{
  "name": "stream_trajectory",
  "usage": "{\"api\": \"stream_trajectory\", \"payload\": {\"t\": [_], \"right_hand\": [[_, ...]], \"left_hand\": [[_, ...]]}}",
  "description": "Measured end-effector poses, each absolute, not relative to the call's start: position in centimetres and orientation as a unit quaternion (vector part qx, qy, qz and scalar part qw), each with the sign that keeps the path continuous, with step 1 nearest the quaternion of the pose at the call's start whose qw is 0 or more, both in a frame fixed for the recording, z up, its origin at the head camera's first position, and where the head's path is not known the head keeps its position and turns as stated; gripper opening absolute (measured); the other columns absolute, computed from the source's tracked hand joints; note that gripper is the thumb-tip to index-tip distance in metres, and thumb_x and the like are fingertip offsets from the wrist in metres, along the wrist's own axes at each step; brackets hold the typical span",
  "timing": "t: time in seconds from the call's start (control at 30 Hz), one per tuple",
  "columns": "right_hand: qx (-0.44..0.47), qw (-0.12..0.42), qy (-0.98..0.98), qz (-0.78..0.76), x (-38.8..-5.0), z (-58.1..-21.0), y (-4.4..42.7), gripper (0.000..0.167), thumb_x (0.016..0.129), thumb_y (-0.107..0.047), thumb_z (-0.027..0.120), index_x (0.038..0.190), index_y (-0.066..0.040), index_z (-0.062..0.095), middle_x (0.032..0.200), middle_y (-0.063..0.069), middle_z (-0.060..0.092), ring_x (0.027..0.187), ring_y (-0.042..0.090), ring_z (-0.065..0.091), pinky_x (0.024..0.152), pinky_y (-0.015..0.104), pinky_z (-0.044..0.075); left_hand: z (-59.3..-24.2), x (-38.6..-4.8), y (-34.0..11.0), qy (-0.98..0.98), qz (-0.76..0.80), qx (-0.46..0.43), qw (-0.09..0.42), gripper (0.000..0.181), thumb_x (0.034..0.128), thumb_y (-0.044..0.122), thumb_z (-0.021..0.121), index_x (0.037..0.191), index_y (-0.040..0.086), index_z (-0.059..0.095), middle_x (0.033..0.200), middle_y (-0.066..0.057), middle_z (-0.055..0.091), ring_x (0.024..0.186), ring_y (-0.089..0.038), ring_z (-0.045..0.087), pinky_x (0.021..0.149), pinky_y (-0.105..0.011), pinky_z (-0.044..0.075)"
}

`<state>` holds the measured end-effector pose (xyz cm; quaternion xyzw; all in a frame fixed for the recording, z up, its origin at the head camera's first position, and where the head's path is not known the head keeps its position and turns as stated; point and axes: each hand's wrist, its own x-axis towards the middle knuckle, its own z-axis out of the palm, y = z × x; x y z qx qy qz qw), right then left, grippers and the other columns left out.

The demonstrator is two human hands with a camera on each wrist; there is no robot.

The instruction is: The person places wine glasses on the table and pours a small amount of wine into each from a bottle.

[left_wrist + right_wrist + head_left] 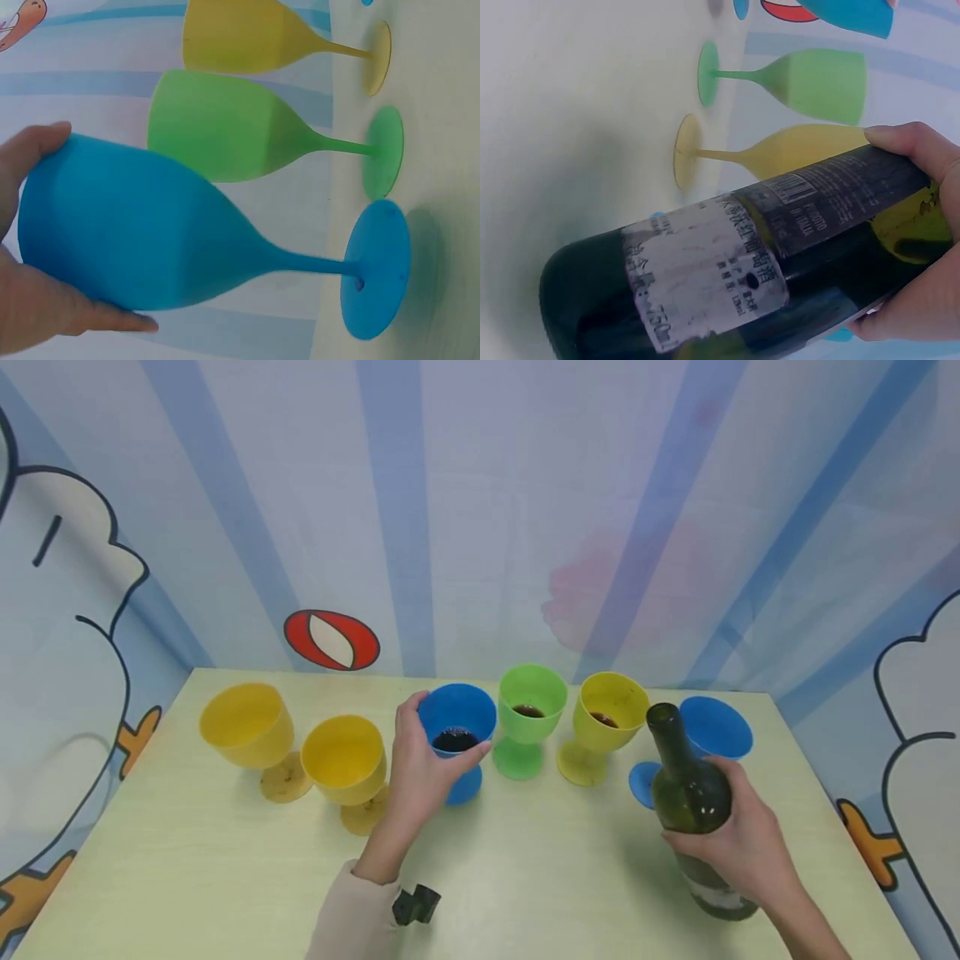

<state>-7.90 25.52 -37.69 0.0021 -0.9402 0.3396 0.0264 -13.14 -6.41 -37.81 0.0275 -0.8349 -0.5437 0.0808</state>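
Observation:
My left hand (422,770) grips the bowl of a blue goblet (459,714) near its rim, thumb on one side and fingers on the other. Dark liquid (455,741) lies in the bowl. The goblet stands roughly upright; whether its foot (376,270) touches the table cannot be told. Toward the right, my right hand (746,839) holds a dark green wine bottle (692,797) around its body, with the neck leaning left and away. White and dark labels (705,274) show in the right wrist view. Behind the bottle is another blue goblet (716,727), partly hidden.
A green goblet (532,731) and a yellow-green goblet (611,727), both with some dark liquid, stand between the hands. Two yellow goblets (251,735) are at the left of the pale table (225,885). A printed cloth backdrop (495,527) rises behind.

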Motion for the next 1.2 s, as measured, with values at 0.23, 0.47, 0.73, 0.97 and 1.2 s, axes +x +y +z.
{"api": "stream_trajectory", "payload": {"t": [0.23,0.47,0.73,0.97,1.2], "right_hand": [[-0.026,0.023,-0.931,0.364,-7.9,-38.3,25.0,0.097,0.063,-0.022,0.084,0.135,-0.001,0.023,0.122,0.030,0.044,0.105,0.047,0.047,0.078,0.059,0.041],[-0.020,0.045,-0.922,0.383,-8.0,-38.2,24.4,0.096,0.061,-0.019,0.085,0.134,-0.003,0.026,0.121,0.029,0.045,0.105,0.046,0.048,0.078,0.058,0.041],[-0.037,0.021,-0.918,0.395,-8.1,-38.0,24.0,0.098,0.062,-0.022,0.085,0.136,-0.003,0.023,0.125,0.028,0.042,0.110,0.046,0.045,0.081,0.059,0.040],[-0.034,0.028,-0.917,0.395,-8.0,-38.0,24.0,0.097,0.062,-0.021,0.085,0.136,-0.003,0.023,0.124,0.029,0.042,0.109,0.046,0.045,0.080,0.059,0.040],[-0.034,0.025,-0.919,0.392,-8.0,-38.1,24.1,0.098,0.062,-0.022,0.085,0.136,-0.004,0.022,0.125,0.029,0.042,0.109,0.046,0.045,0.079,0.059,0.041]], "left_hand": [[-38.4,-15.1,-6.4,-0.830,-0.546,0.050,0.102,0.090,0.0746,0.027,0.076,0.139,0.000,0.020,0.137,-0.018,0.028,0.124,-0.034,0.032,0.100,-0.050,0.032],[-39.0,-16.8,-6.3,-0.825,-0.554,0.054,0.095,0.091,0.0761,0.025,0.075,0.141,-0.001,0.017,0.140,-0.019,0.025,0.126,-0.035,0.030,0.101,-0.049,0.031],[-39.4,-18.2,-6.1,-0.821,-0.558,0.061,0.101,0.092,0.0767,0.025,0.075,0.141,-0.001,0.015,0.141,-0.020,0.023,0.127,-0.036,0.029,0.102,-0.049,0.030],[-39.6,-18.8,-6.1,-0.821,-0.558,0.067,0.100,0.096,0.0757,0.025,0.075,0.143,-0.001,0.012,0.144,-0.019,0.020,0.129,-0.036,0.027,0.102,-0.049,0.029],[-38.7,-17.9,-6.0,-0.837,-0.533,0.045,0.116,0.101,0.0756,0.027,0.075,0.145,0.001,0.007,0.149,-0.016,0.008,0.134,-0.033,0.018,0.103,-0.048,0.027]]}}
